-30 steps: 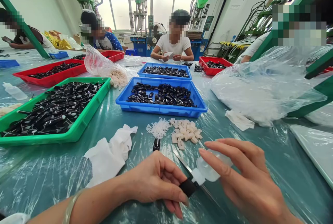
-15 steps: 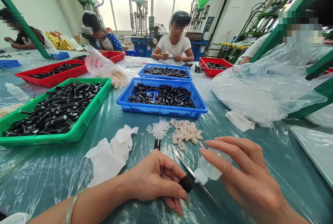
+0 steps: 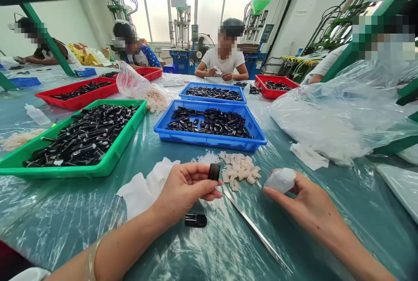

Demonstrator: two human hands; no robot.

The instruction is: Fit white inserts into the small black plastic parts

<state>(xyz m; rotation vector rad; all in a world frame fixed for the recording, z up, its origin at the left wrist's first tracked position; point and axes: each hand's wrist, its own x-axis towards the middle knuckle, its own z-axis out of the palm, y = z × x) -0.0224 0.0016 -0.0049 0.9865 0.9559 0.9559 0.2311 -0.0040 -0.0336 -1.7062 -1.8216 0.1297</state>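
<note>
i log remotely, lower centre: left hand pinches black plastic piece low, likely to expose its face; lower right: right hand grips whitish bottle.

L/R hands apart, both curled

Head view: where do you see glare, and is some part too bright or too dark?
Head view: streaky glare crosses the plastic sheet, the windows are washed out, and the black piece in the left hand shows dark, with little detail.
</note>
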